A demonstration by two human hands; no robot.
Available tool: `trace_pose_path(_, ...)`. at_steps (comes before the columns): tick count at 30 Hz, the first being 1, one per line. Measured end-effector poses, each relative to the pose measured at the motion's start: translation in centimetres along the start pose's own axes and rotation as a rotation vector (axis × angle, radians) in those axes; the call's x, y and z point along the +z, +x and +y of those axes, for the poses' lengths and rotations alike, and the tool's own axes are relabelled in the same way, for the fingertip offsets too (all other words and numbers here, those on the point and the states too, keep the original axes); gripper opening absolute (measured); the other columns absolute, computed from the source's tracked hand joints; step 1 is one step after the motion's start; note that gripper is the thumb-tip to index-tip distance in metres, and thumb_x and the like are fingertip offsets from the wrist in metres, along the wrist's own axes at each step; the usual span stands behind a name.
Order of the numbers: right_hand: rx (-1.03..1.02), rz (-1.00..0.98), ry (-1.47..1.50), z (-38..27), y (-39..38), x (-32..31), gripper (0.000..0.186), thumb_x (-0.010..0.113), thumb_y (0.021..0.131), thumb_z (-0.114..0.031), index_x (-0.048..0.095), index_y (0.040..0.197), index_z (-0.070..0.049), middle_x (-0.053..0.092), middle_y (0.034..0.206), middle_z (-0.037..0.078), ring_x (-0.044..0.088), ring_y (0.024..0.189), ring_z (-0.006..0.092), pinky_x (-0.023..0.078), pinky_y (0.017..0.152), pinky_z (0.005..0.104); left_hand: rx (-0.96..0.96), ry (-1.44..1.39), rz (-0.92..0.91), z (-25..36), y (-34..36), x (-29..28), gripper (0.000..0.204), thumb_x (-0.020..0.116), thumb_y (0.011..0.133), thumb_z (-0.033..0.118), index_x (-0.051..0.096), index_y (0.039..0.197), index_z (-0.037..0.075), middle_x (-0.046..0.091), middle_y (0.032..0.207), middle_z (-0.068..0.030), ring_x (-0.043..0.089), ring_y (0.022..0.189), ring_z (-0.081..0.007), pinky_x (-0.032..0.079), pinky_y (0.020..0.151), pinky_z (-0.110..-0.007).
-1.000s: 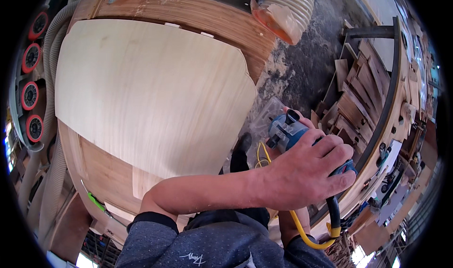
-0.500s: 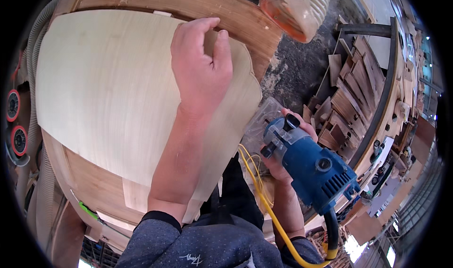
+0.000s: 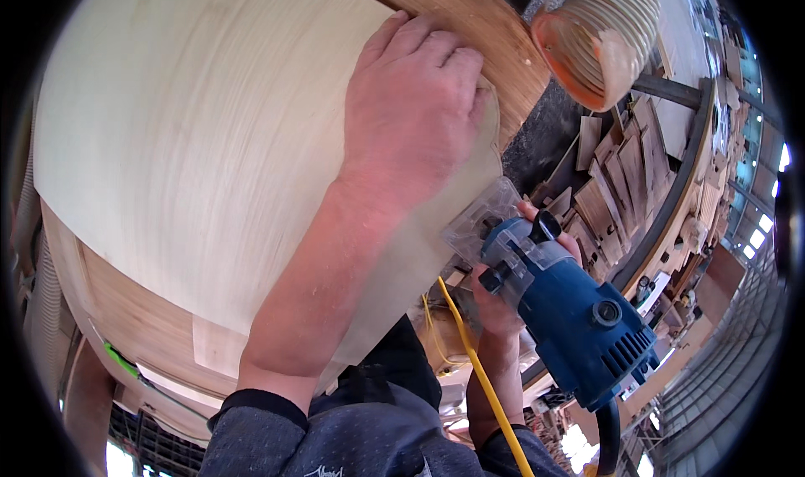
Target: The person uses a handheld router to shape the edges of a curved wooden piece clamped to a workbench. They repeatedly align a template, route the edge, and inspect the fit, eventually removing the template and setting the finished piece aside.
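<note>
Our left hand [image 3: 415, 108] lies open on the panel [image 3: 193, 141]; just right of the panel, our right hand [image 3: 498, 311] grips the router [image 3: 574, 318], long axis slanting away.

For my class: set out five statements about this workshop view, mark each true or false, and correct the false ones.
1. The right hand holds the blue power tool. True.
2. Both hands grip the tool. False: the left hand lies over the pale panel.
3. A red cord hangs near the tool. False: a yellow cord does.
4. A ribbed hose shows at the picture's upper right. True.
5. Wood offcuts lie to the right of the panel. True.
</note>
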State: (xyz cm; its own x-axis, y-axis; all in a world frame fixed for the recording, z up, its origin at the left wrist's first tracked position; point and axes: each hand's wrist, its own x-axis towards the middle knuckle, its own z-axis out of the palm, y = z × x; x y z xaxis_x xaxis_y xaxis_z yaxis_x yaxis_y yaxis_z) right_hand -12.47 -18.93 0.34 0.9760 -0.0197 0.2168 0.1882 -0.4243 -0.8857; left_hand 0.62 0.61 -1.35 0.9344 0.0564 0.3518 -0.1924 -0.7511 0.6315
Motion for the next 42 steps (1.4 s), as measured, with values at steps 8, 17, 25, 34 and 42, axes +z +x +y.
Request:
trace_pose_path(8,0.049,0.008,-0.099,-0.8,0.3,1.1,0.083,0.087,0.083,-0.030,0.035,0.147,-0.019,0.062,0.137,0.019,0.064,0.126,0.0303,0.052,0.109,0.0404,-0.011,0.066,-0.071,-0.1,-0.1,-0.8,0.036,0.074,0.086,0.026,0.075,0.115,0.005,0.059,0.144,-0.0186,0.046,0.143,-0.0362,0.029,0.121,-0.064)
trace_pose_path(17,-0.088,0.049,-0.231,-0.1,1.4,2.3,0.083,0.084,0.086,-0.051,0.036,0.147,-0.022,0.063,0.138,0.018,0.066,0.124,0.0333,0.053,0.110,0.0433,-0.146,0.080,-0.068,-0.1,0.1,-1.6,0.036,0.067,0.090,0.027,0.074,0.117,0.004,0.062,0.139,-0.0202,0.046,0.144,-0.0361,0.032,0.121,-0.060)
trace_pose_path(25,-0.083,0.138,-0.144,0.2,1.5,3.7,0.088,0.084,0.085,-0.054,0.035,0.148,-0.017,0.062,0.135,0.024,0.066,0.124,0.0378,0.051,0.111,0.0482,-0.091,0.061,-0.081,-0.8,-0.9,-1.3,0.041,0.068,0.089,0.031,0.073,0.121,0.004,0.061,0.140,-0.0189,0.046,0.144,-0.0356,0.028,0.122,-0.062)
trace_pose_path(34,-0.107,0.162,-0.127,1.7,1.6,3.0,0.091,0.084,0.086,-0.048,0.032,0.156,-0.019,0.061,0.137,0.025,0.063,0.128,0.0393,0.049,0.112,0.0514,-0.068,0.089,-0.087,-1.1,-1.1,-1.1,0.046,0.069,0.088,0.034,0.072,0.123,0.004,0.061,0.140,-0.0180,0.045,0.144,-0.0350,0.026,0.123,-0.062)
trace_pose_path(42,-0.042,0.172,0.030,1.7,1.6,3.2,0.095,0.092,0.080,-0.041,0.031,0.150,-0.026,0.061,0.138,0.015,0.058,0.136,0.0387,0.042,0.120,0.0514,-0.053,0.110,-0.094,-1.1,-1.0,-0.6,0.051,0.071,0.086,0.037,0.071,0.125,0.004,0.060,0.141,-0.0171,0.044,0.145,-0.0345,0.024,0.123,-0.062)
